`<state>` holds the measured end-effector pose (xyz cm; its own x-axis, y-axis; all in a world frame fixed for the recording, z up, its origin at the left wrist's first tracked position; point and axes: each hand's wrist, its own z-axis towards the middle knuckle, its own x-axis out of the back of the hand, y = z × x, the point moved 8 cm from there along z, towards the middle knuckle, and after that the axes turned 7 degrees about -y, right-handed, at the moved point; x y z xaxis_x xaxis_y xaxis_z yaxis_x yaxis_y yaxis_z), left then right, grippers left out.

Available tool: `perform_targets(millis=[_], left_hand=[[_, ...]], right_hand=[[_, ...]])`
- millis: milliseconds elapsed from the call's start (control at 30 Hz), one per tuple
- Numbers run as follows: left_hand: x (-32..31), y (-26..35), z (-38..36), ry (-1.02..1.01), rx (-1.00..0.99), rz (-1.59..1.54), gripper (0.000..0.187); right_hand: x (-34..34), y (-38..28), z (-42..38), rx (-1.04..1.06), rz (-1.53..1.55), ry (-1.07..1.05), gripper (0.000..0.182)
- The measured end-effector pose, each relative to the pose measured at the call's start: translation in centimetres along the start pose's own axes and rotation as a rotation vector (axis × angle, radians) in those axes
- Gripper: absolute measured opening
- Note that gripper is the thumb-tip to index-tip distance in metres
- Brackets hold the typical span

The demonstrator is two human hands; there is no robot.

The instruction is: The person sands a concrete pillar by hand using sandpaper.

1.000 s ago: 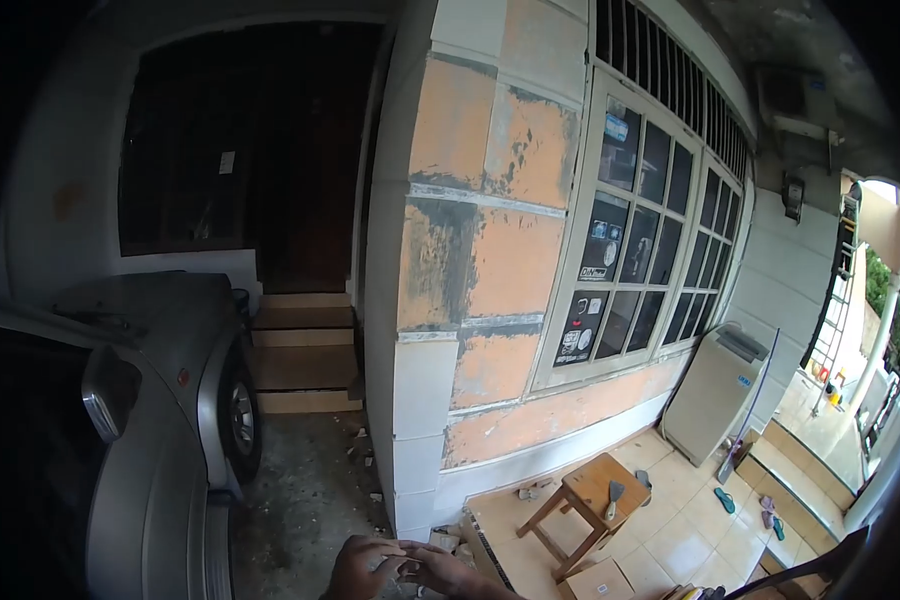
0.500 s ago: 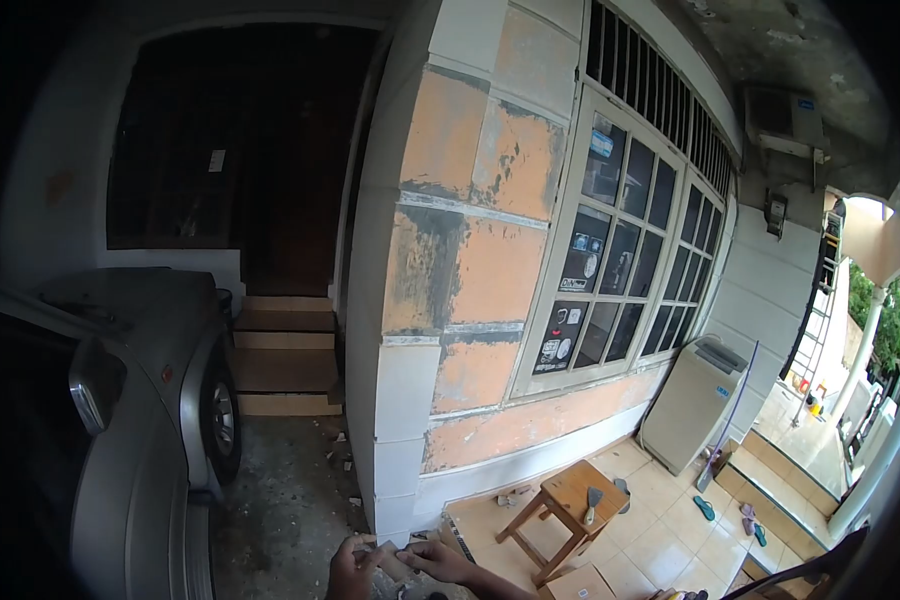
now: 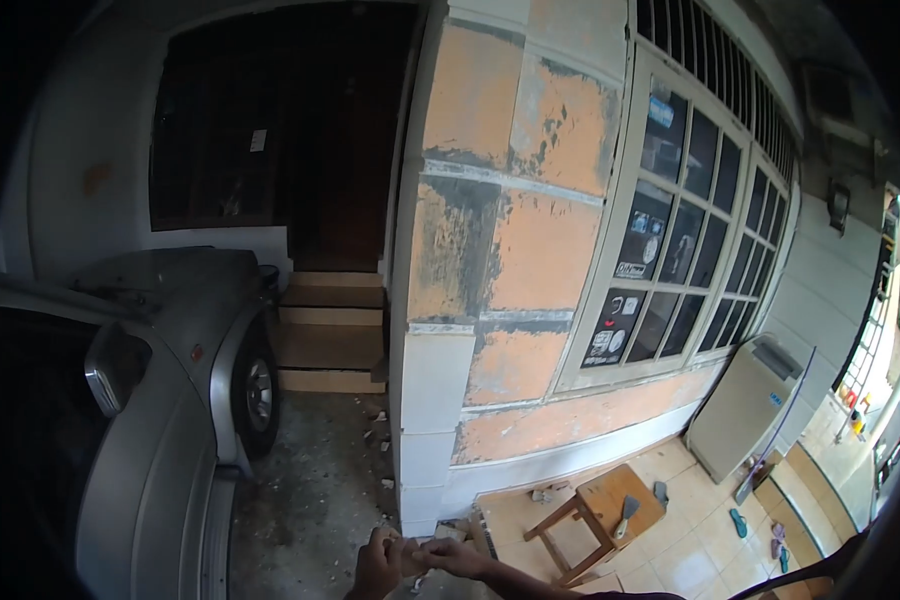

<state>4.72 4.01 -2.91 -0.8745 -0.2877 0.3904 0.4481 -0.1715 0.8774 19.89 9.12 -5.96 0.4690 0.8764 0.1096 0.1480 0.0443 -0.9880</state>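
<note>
Low in the view, my left hand (image 3: 377,565) and my right hand (image 3: 454,558) are close together, both with fingers closed. Between them they pinch a small flat greyish-brown sheet (image 3: 411,560); its exact kind is too small and dark to tell. Just beyond my hands is the lower corner of a wall pillar (image 3: 530,250), its orange paint patchy with grey and its bottom part white. To the right of my hands a wooden stool (image 3: 592,492) carries a scraper (image 3: 627,514) lying on its seat.
A silver car (image 3: 160,440) stands on the left, beside tiled steps (image 3: 330,345). Paint debris (image 3: 382,440) litters the concrete. Rightward are a barred window (image 3: 670,230), a washing machine (image 3: 745,410), a sandal (image 3: 737,523) and more steps (image 3: 810,490).
My view has turned left, so the wall, stool and car appear farther right. My hands stay together on the sheet, with slightly different finger positions.
</note>
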Motion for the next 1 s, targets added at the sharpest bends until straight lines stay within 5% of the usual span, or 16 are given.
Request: perform_targets(millis=[67, 133, 200, 267, 433, 500, 600, 733, 867, 1000], left_hand=[[-1.0, 2.3, 1.0, -0.027, 0.127, 0.037, 0.022], [-2.7, 5.5, 3.4, -0.008, -0.196, -0.008, 0.023], [-5.9, 6.9, 5.7, -0.119, -0.257, 0.056, 0.024], [-9.5, 8.0, 6.5, -0.350, -0.347, 0.200, 0.027], [-15.5, 10.6, 7.2, -0.352, -0.559, 0.339, 0.028], [-17.0, 9.9, 7.3, -0.422, -0.531, 0.325, 0.029], [-17.9, 11.2, 7.0, -0.330, -0.623, 0.510, 0.029], [-17.7, 13.6, 8.2, -0.201, -0.611, 0.530, 0.029], [-15.6, 14.4, 11.3, -0.110, -0.603, 0.465, 0.040], [-8.7, 20.0, 18.0, -0.009, -0.963, 0.627, 0.045]], right_hand=[[2.5, 0.0, -0.2, 0.060, 0.078, 0.072, 0.031], [5.8, 2.7, -0.2, 0.016, 0.066, 0.203, 0.031], [9.7, 4.6, -2.0, 0.031, 0.393, 0.393, 0.037], [12.2, 4.4, -4.4, 0.046, 0.428, 0.373, 0.035], [16.9, 7.5, -8.1, 0.124, 0.748, 0.183, 0.034], [17.7, 7.8, -8.2, -0.038, 0.609, 0.173, 0.036], [18.6, 8.0, -7.2, -0.143, 0.432, 0.234, 0.038], [17.9, 4.3, -5.4, -0.116, 0.765, 0.154, 0.038], [23.2, -0.3, -3.9, 0.110, 0.465, 0.226, 0.034], [30.9, -9.1, -3.0, 0.332, -0.144, 0.466, 0.032]])
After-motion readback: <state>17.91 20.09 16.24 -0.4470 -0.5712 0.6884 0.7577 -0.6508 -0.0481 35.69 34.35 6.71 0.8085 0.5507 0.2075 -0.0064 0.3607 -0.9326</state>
